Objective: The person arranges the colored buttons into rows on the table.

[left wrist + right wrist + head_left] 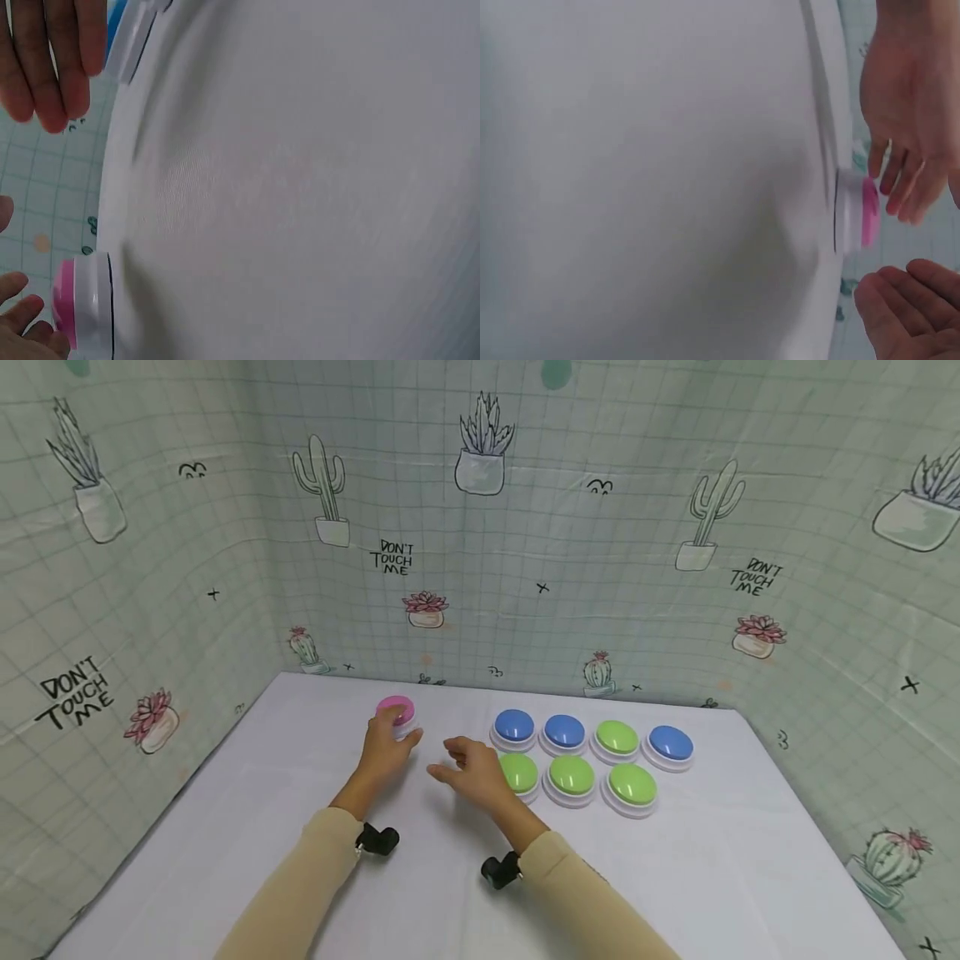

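Observation:
A pink dome button (392,701) with a white base stands at the far left of the table. My left hand (382,750) is over its near side, fingers fairly straight. In the left wrist view, fingertips overlap the edge of the pink button (66,304); whether they press it, I cannot tell. To the right, my right hand (474,768) hovers above the table, fingers loosely bent and nothing held. It partly covers the nearest green button (519,771). In the right wrist view, the left hand (907,127) is beside the pink button (870,210), with the right hand (915,311) below.
Two rows of dome buttons stand right of centre. A blue button (514,725) heads the back row, which also has a green button (617,737). The front row holds green buttons (632,784). A patterned cloth (540,527) surrounds the white table (720,860).

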`<state>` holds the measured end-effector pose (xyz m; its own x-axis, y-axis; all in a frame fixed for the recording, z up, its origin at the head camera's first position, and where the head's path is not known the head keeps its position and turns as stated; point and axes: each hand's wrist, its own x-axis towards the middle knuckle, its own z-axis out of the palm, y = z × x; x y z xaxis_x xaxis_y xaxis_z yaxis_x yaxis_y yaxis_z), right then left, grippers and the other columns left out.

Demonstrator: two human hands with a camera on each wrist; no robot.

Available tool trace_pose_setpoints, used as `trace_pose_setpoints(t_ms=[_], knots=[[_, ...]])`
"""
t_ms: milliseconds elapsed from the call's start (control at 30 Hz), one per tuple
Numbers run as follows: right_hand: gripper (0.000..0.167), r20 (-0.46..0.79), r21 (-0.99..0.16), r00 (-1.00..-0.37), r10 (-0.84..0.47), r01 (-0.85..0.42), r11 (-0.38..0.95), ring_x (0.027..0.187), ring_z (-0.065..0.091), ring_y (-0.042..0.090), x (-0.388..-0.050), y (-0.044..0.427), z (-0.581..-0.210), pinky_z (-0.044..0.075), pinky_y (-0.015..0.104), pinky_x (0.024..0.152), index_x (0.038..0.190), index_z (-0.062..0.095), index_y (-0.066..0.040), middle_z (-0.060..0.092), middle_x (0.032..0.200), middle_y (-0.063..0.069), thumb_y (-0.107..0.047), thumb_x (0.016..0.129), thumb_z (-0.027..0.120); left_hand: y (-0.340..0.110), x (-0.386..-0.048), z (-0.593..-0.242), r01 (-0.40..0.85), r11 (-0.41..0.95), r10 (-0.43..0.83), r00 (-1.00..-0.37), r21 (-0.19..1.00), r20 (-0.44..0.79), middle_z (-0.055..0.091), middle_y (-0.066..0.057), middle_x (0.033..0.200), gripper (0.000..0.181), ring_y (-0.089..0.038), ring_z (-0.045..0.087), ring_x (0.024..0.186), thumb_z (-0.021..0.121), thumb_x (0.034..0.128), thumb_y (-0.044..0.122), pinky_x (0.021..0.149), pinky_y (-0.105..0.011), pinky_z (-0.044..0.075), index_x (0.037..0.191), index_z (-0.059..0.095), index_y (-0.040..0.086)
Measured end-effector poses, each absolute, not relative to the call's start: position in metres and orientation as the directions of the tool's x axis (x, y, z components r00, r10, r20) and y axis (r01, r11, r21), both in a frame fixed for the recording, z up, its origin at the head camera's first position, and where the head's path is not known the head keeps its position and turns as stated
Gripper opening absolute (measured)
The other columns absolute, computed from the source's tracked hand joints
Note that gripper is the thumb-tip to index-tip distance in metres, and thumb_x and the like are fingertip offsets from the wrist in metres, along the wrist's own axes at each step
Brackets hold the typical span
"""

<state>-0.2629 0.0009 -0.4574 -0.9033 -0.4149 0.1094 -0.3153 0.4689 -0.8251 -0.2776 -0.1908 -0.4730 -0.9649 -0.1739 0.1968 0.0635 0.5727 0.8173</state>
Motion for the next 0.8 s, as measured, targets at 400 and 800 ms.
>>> trace_pose_setpoints(t_ms=[400,800], knots=[[0.059,0.041,-0.809,-0.865,-0.501,-0.323,0.492,0.135,0.058,0.038,-0.260,-0.042,-0.474,0.047,0.050,0.114,0.144,0.057,0.006,0.061,0.145,0.022,-0.024,0.096,0.076,-0.221,-0.302,-0.478,-0.040,0.538,-0.147,-0.988,0.842,0.047,0.025,-0.035,0.164,0.074,-0.049,0.030,0.152,0.065,0.1017,0.011,0.126,-0.057,0.026,0.159,0.023,-0.012],[0.062,0.018,-0.796,-0.874,-0.485,-0.306,0.522,0.140,0.052,0.038,-0.265,-0.044,-0.475,0.042,0.051,0.119,0.145,0.055,0.006,0.059,0.147,0.023,-0.028,0.097,0.075,-0.235,-0.310,-0.476,-0.067,0.565,-0.107,-0.994,0.822,-0.008,0.030,-0.032,0.164,0.077,-0.047,0.032,0.151,0.071,0.0980,0.010,0.126,-0.057,0.027,0.159,0.028,-0.008]])
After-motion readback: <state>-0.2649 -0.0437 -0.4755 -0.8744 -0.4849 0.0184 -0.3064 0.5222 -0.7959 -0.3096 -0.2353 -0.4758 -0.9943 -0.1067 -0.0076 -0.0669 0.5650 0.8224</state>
